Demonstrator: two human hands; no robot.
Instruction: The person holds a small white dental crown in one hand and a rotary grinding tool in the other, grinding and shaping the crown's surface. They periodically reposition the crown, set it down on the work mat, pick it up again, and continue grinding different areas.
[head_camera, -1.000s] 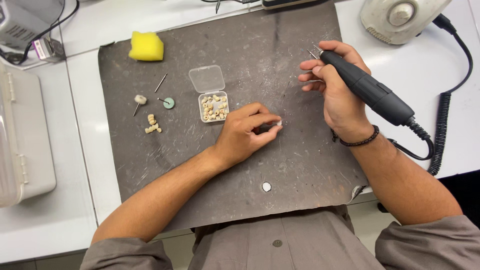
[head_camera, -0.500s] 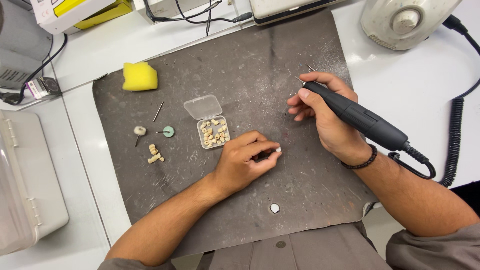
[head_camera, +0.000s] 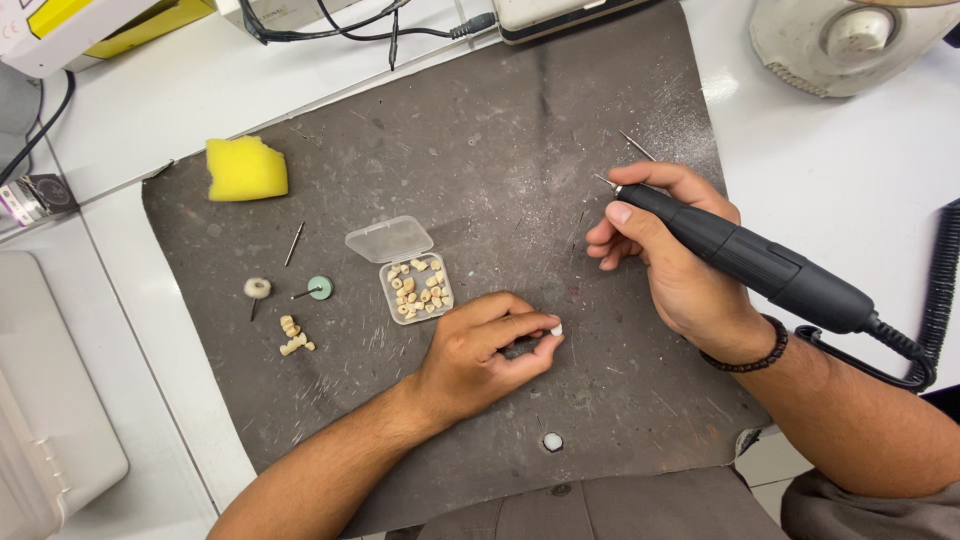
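Left hand (head_camera: 487, 348): rests on the dark grey work mat (head_camera: 500, 150), fingers curled, thumb and forefinger pinched on a small white tooth-like piece (head_camera: 556, 329) that shows just past the fingertips. Right hand (head_camera: 672, 258): closed around a black rotary handpiece (head_camera: 745, 259), held like a pen, its thin bit (head_camera: 604, 181) pointing up and left, well clear of the white piece. Black beaded bracelet (head_camera: 748, 355) on the right wrist.

Handpiece cable: coiled black cord (head_camera: 940, 270) running off the rear of the tool toward the right edge.

Small clear plastic box (head_camera: 416, 290), lid hinged open behind it, holds a batch of cream-coloured tooth-shaped pieces; it sits just left of the left hand.

Left of the box on the mat: a green-disc bur (head_camera: 319, 288), a white felt-wheel bur (head_camera: 257, 289), a bare thin shank (head_camera: 294, 243), and a short row of joined cream teeth (head_camera: 292, 337).

Yellow sponge (head_camera: 245, 168), upper left of the mat.

Small white round piece (head_camera: 552, 441), alone near the mat's lower edge, below the left hand.

White benchtop (head_camera: 830, 170) surrounds the mat. Pale grey machine housing (head_camera: 840, 40) at the upper right corner; black cables (head_camera: 350, 20) along the top; a pale plastic tray (head_camera: 50, 420) at the left edge.
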